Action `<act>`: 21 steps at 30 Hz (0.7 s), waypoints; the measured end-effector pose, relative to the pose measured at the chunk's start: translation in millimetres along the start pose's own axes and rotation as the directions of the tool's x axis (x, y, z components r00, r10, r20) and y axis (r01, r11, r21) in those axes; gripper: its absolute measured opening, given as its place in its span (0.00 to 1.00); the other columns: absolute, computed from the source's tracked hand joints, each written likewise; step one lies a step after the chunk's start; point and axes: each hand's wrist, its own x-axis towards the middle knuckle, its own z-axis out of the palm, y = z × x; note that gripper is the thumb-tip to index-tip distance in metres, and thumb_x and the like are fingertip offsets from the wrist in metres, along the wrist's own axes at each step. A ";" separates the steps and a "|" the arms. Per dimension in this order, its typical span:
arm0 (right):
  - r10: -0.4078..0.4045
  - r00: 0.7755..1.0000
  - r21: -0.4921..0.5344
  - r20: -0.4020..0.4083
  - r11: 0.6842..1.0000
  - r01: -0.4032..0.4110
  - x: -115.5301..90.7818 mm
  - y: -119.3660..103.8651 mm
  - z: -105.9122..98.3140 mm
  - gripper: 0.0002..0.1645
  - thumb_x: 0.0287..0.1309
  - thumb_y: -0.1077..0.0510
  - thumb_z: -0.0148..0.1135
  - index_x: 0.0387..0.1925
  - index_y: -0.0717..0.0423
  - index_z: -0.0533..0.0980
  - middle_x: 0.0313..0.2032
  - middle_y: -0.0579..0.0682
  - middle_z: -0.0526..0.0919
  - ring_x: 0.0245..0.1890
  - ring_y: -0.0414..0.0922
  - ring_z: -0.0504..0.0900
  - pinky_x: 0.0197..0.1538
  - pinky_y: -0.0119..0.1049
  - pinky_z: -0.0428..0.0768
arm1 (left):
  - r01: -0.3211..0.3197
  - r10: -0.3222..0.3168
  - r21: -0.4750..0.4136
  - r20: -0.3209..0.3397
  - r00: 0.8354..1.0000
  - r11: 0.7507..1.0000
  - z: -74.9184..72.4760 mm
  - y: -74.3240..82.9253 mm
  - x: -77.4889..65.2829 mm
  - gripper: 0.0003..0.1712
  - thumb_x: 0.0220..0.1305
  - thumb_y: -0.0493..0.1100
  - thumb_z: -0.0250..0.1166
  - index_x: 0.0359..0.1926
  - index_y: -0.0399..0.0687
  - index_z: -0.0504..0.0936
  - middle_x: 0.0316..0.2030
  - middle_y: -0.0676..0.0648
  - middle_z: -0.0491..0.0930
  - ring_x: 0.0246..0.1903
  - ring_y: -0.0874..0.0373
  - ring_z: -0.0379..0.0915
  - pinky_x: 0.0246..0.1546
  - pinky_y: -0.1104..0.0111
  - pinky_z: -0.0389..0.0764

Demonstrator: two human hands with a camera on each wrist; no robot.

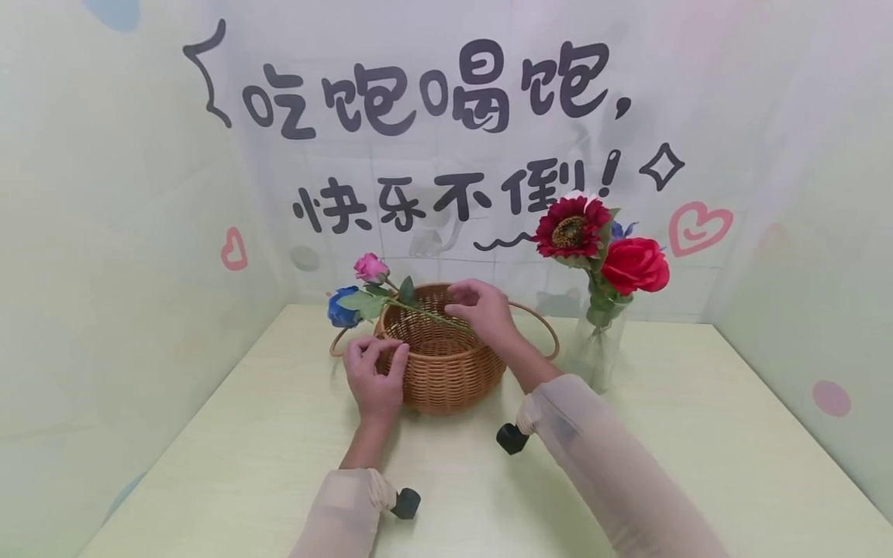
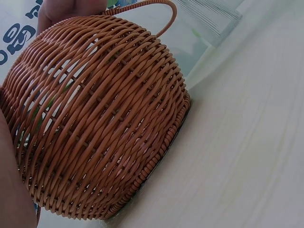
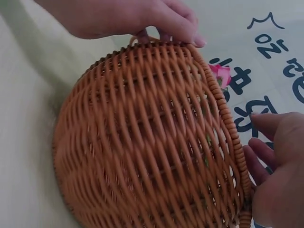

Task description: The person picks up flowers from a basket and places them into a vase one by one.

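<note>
A brown wicker basket (image 1: 446,380) stands on the table, its round opening facing up. Across its rim lie a pink rose (image 1: 371,268) and a blue rose (image 1: 343,308), heads out over the left side and a green stem (image 1: 436,316) slanting inside. My left hand (image 1: 375,381) holds the basket's near-left rim with bent fingers. Over the right rim hovers my right hand (image 1: 484,314), fingers loosely bent, thumb and forefinger apart, nothing seen between them. In the right wrist view its fingers (image 3: 266,154) are beside the rim.
A clear glass vase (image 1: 601,349) behind the basket to the right holds a dark red flower (image 1: 570,227), a red rose (image 1: 635,265) and a bit of blue. The basket's handle (image 1: 547,322) sticks out at the right. A printed backdrop (image 1: 432,155) closes the rear.
</note>
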 end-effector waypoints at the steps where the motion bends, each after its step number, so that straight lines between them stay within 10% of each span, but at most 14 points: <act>1: 0.006 1.000 -0.006 0.010 1.000 -0.006 1.7 -1.3 0.7 0.17 0.56 0.62 0.69 0.48 0.61 0.80 0.42 0.57 0.84 0.43 0.49 0.81 0.48 0.43 0.78 | 0.004 -0.004 0.001 0.002 1.000 1.000 -0.1 0.1 0.1 0.05 0.51 0.33 0.72 0.30 0.43 0.86 0.36 0.40 0.70 0.44 0.48 0.64 0.49 0.61 0.62; 6: 0.041 0.998 -0.020 0.050 0.999 -0.040 7.7 -7.5 3.1 0.16 0.57 0.62 0.68 0.48 0.56 0.80 0.44 0.55 0.83 0.46 0.48 0.81 0.49 0.43 0.78 | 0.004 -0.004 0.009 0.003 1.000 1.000 0.6 0.0 0.2 0.04 0.51 0.34 0.72 0.30 0.42 0.85 0.36 0.39 0.70 0.45 0.47 0.64 0.50 0.61 0.61; 13: 0.049 0.988 0.068 0.149 0.996 -0.060 13.6 -11.5 13.5 0.19 0.59 0.64 0.65 0.53 0.62 0.77 0.47 0.56 0.82 0.49 0.49 0.79 0.50 0.42 0.77 | -0.009 0.009 -0.025 -0.015 1.000 1.000 -4.7 44.2 8.1 0.04 0.49 0.27 0.69 0.29 0.29 0.82 0.34 0.30 0.68 0.42 0.36 0.62 0.49 0.62 0.60; 21: 0.069 0.981 0.111 0.180 0.990 -0.090 17.4 -3.0 25.4 0.19 0.59 0.67 0.64 0.53 0.64 0.76 0.50 0.58 0.81 0.52 0.51 0.78 0.53 0.43 0.76 | -0.052 0.052 -0.008 -0.024 0.998 0.999 1.1 16.1 3.8 0.06 0.47 0.27 0.72 0.28 0.34 0.83 0.34 0.32 0.69 0.42 0.37 0.63 0.48 0.62 0.60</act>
